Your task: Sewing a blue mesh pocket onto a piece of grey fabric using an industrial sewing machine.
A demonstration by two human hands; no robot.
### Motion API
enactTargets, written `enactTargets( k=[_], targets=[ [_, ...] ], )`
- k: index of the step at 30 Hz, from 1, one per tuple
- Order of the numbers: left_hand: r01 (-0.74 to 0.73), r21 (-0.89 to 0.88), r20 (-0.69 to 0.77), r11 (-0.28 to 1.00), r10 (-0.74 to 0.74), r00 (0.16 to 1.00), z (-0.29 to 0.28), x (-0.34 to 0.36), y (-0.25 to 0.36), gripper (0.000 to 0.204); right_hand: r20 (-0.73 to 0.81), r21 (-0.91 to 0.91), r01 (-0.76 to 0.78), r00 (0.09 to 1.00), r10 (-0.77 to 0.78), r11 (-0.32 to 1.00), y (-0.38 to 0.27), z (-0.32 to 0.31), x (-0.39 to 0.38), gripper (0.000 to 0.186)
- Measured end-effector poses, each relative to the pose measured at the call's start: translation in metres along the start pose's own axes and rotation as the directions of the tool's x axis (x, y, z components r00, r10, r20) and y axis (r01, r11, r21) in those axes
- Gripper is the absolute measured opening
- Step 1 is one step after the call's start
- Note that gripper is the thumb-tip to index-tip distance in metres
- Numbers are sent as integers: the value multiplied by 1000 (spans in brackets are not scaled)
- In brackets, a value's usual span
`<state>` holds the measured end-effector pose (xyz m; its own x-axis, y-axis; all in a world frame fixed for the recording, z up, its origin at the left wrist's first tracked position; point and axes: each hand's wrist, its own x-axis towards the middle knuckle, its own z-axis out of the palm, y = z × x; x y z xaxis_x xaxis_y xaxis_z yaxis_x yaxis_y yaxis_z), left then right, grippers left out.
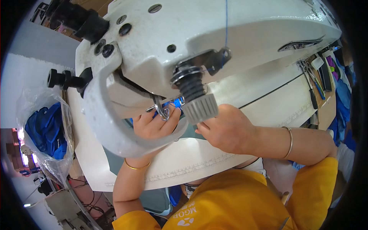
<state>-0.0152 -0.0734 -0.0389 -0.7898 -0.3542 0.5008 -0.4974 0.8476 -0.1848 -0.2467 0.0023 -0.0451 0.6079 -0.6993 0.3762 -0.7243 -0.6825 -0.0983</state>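
Note:
The white head of a sewing machine (153,42) fills the upper middle, with a grey ribbed tension knob (201,110) and blue thread (226,23) running down to it. Behind its curved white guard, my left hand (155,126) is closed, fingers bent together on blue cloth (177,102); the machine partly covers the fingertips. Right of the knob, my right hand (227,130) is closed with thumb and fingers drawn together, and whatever they hold is hidden. Grey-green fabric (111,159) lies on the white table under my left forearm and between my hands.
A printed ruler scale (180,167) runs along the table's near edge. At left, a clear plastic bag (69,142) holds blue cloth pieces. Scissors (306,71) and other hand tools lie at the far right, beside more blue fabric (342,90).

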Motion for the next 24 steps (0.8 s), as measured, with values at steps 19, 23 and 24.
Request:
enactTargets(
  k=[19, 23, 24],
  targets=[
    [160, -440, -72, 883, -213, 974, 12, 2, -2, 32, 781, 593, -277, 426, 456, -756, -18, -10, 57, 25],
    [160, -456, -38, 875, -198, 979, 9, 2, -3, 31, 777, 578, -255, 463, 427, -775, -18, 5, 52, 22],
    [172, -462, -1, 870, -194, 981, 9, 0, -5, 31, 785, 582, -276, 437, 440, -765, -19, 9, 51, 23]
  ],
)
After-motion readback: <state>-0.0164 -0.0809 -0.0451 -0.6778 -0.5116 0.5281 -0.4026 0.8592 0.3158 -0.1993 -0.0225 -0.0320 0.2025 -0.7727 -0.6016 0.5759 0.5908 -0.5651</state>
